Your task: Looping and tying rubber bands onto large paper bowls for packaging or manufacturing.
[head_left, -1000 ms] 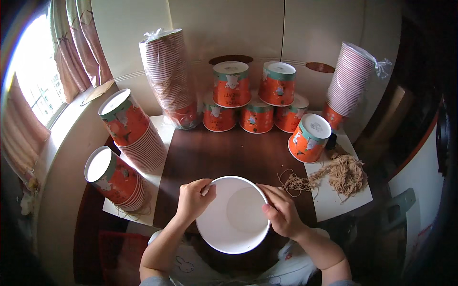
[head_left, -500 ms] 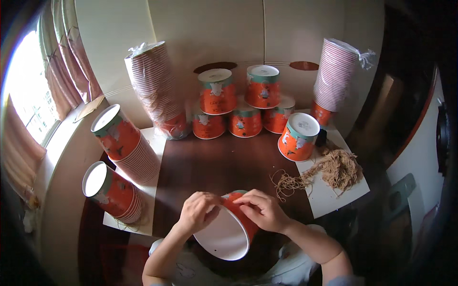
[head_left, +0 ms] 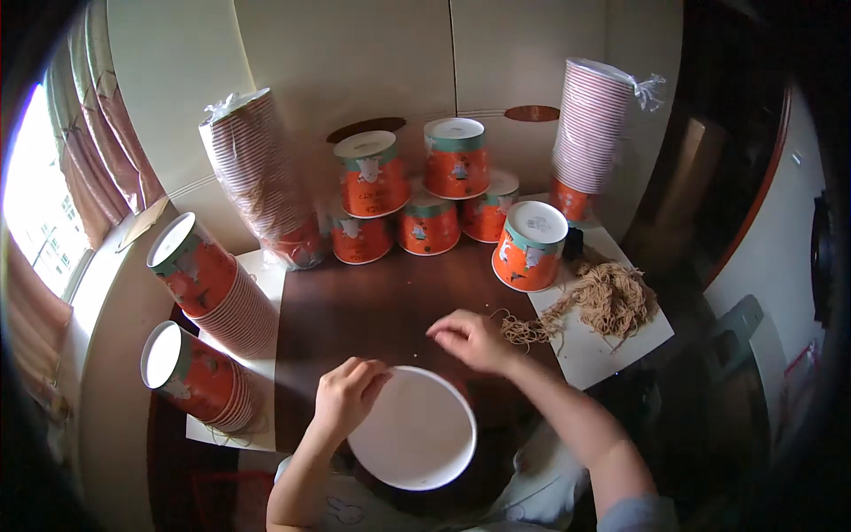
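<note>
A paper bucket lies tipped toward me at the near table edge, its white inside and round rim facing up at me. My left hand is closed at the upper left of that rim, fingertips pinching its edge. Off the bucket, over the dark table, my right hand hovers with thumb and fingers drawn together. Whatever is between those fingertips, if anything, is too small to make out. Close to the right hand, loose strands trail from a heap of tan string.
Orange and green paper buckets stand upside down in two tiers at the back; a single bucket sits right of them. Tall wrapped stacks rise behind. Nested buckets lean at left. White boards flank the dark table.
My right hand has left the bucket's wall and moved up and away from it. The bucket's mouth has turned more toward me. My left hand stays at the rim. The view has shifted slightly.
</note>
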Motion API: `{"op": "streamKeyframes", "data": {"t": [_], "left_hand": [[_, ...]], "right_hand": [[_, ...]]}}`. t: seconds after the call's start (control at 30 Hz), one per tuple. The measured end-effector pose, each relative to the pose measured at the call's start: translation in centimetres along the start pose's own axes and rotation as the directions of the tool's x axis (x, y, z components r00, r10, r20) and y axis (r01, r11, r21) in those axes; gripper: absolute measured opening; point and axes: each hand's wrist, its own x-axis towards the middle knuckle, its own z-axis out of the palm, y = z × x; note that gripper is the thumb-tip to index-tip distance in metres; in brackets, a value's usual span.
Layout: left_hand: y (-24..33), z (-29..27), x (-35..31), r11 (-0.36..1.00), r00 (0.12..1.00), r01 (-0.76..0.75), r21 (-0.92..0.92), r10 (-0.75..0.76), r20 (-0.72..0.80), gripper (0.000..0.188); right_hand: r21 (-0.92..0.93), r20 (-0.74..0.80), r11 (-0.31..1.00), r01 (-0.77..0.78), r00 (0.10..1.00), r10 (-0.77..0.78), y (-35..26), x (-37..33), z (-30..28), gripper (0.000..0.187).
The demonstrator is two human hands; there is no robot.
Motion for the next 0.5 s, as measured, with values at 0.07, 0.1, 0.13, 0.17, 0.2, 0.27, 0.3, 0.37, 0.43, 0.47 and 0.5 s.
{"op": "streamKeyframes", "data": {"t": [0.07, 0.1, 0.13, 0.17, 0.2, 0.27, 0.3, 0.37, 0.43, 0.47, 0.5], "left_hand": [[-0.6, 0.1, 0.2, 0.994, 0.994, 0.108, -0.020, -0.108, 0.002, 0.010], [-0.9, 0.1, 0.3, 0.983, 0.983, 0.182, -0.016, -0.182, -0.011, 0.010], [-1.3, 0.1, 0.3, 0.975, 0.976, 0.220, -0.039, -0.220, -0.002, 0.012], [-1.9, 0.1, 0.1, 0.973, 0.974, 0.227, -0.034, -0.228, -0.005, 0.012], [-2.1, 0.0, 0.0, 0.964, 0.964, 0.266, -0.030, -0.266, 0.007, 0.012], [-2.3, 0.2, -0.1, 0.952, 0.952, 0.305, -0.029, -0.305, 0.014, 0.012], [-2.5, 0.3, -0.2, 0.941, 0.942, 0.336, -0.033, -0.336, 0.012, 0.013], [-2.5, 0.2, -0.3, 0.929, 0.930, 0.368, -0.036, -0.368, 0.007, 0.014], [-2.7, 0.2, -0.2, 0.911, 0.913, 0.406, -0.067, -0.403, 0.063, 0.017], [-2.6, 0.1, -0.2, 0.911, 0.913, 0.407, -0.067, -0.403, 0.060, 0.017], [-2.5, 0.0, -0.3, 0.901, 0.902, 0.429, -0.070, -0.423, 0.083, 0.018]], "right_hand": [[-0.379, -0.137, 0.919, -0.111, 0.989, 0.063, 5.4, 0.7, -2.0, 0.014], [-0.435, -0.158, 0.885, -0.164, 0.982, 0.104, 7.4, 0.6, -3.0, 0.014], [-0.411, -0.205, 0.872, -0.268, 0.959, 0.198, 9.2, 0.2, -3.8, 0.013], [-0.485, -0.198, 0.815, -0.317, 0.947, 0.251, 9.8, 0.1, -3.8, 0.013], [-0.561, -0.202, 0.744, -0.362, 0.932, 0.302, 10.1, -0.1, -4.2, 0.014], [-0.584, -0.167, 0.710, -0.394, 0.914, 0.370, 10.9, -0.4, -4.2, 0.015], [-0.636, -0.157, 0.661, -0.398, 0.906, 0.394, 11.0, -0.7, -3.9, 0.014], [-0.685, -0.120, 0.604, -0.407, 0.881, 0.458, 11.3, -0.6, -4.1, 0.015], [-0.739, -0.081, 0.580, -0.343, 0.900, 0.429, 11.2, -1.0, -4.3, 0.014], [-0.785, -0.043, 0.553, -0.280, 0.914, 0.403, 11.1, -1.1, -4.4, 0.013], [-0.785, -0.039, 0.555, -0.277, 0.915, 0.401, 10.7, -1.0, -4.3, 0.013]]}}
